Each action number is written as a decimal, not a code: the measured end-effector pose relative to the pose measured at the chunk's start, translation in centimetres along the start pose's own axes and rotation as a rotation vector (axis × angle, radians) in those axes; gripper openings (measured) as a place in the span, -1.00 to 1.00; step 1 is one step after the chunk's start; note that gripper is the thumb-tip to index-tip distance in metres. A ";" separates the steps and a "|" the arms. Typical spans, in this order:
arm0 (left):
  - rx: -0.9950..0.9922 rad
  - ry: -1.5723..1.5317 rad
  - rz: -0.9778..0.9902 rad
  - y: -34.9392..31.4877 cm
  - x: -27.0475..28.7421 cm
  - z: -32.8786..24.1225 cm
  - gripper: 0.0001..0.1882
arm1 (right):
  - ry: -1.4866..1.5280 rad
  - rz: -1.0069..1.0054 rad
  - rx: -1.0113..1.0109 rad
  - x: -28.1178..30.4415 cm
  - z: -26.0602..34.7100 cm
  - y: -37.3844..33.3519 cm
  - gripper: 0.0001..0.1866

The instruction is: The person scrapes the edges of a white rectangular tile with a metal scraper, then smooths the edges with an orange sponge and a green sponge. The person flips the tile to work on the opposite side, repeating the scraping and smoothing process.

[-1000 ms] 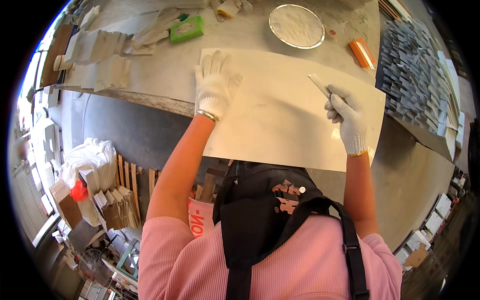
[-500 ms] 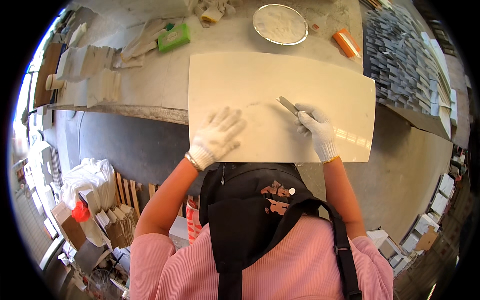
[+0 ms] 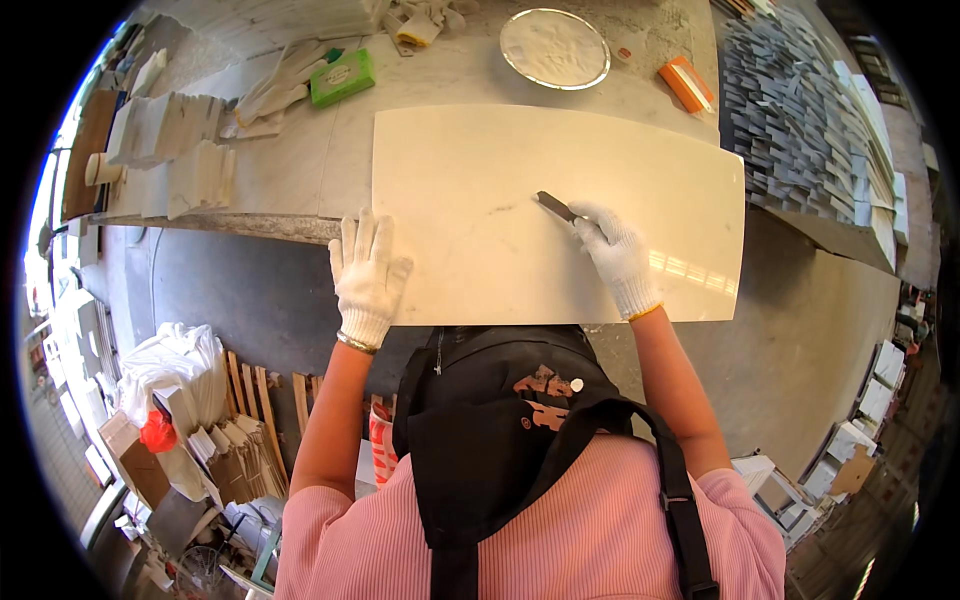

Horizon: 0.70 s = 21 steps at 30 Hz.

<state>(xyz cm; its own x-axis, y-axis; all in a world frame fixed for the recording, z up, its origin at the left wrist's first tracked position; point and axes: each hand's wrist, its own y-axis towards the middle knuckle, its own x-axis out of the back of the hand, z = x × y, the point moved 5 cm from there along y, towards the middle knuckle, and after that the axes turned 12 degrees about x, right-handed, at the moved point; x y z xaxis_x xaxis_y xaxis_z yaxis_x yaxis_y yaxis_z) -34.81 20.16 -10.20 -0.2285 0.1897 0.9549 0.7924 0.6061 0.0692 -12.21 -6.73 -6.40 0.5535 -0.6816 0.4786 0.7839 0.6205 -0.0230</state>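
A large glossy cream slab (image 3: 470, 150) lies in front of me on the workbench, its near edge close to my body. Faint grey marks (image 3: 500, 209) show near its middle. My right hand (image 3: 616, 262), in a white knitted glove, grips a narrow flat putty knife (image 3: 556, 206). The knife points up and left, with its tip at or just above the slab, close to the marks; contact cannot be made out. My left hand (image 3: 367, 275), gloved the same way, rests over the slab's left edge with fingers spread and nothing held.
Beyond the slab stands a round bowl of white powder (image 3: 555, 48). An orange box (image 3: 687, 84) lies to its right, a green packet (image 3: 342, 77) to its left. Loose gloves (image 3: 275, 90) and stone pieces (image 3: 165, 125) sit far left. Stacked grey strips (image 3: 795, 115) fill the right.
My left hand has moved left, from the slab's surface to its left edge. My right hand has shifted slightly left with the putty knife, whose white-tipped end now looks dark.
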 end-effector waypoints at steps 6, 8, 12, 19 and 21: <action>0.010 -0.011 -0.034 1.8 0.7 0.3 -0.28 | -0.347 -0.073 0.285 0.7 1.9 -0.4 -0.72; 0.009 -0.001 -0.035 3.2 0.7 0.3 -0.28 | -0.366 -0.078 0.259 1.0 1.8 -0.5 -0.71; -0.021 -0.053 -0.049 7.1 0.3 -0.9 -0.31 | -0.368 -0.089 0.268 1.5 0.9 -0.4 -0.71; -0.034 -0.015 -0.014 12.9 -2.2 -4.0 -0.36 | 0.265 -0.207 -0.273 5.0 2.0 4.2 -0.64; -0.024 0.003 -0.030 13.2 -1.9 -4.7 -0.37 | 0.273 -0.242 -0.212 6.1 2.4 6.8 -0.63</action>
<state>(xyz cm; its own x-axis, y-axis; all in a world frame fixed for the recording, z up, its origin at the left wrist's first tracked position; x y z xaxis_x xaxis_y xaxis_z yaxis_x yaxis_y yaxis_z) -21.22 24.20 -9.77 -0.2510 0.1697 0.9530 0.7985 0.5929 0.1047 -4.16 -5.74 -1.48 0.3785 -0.8932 0.2427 0.9250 0.3560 -0.1326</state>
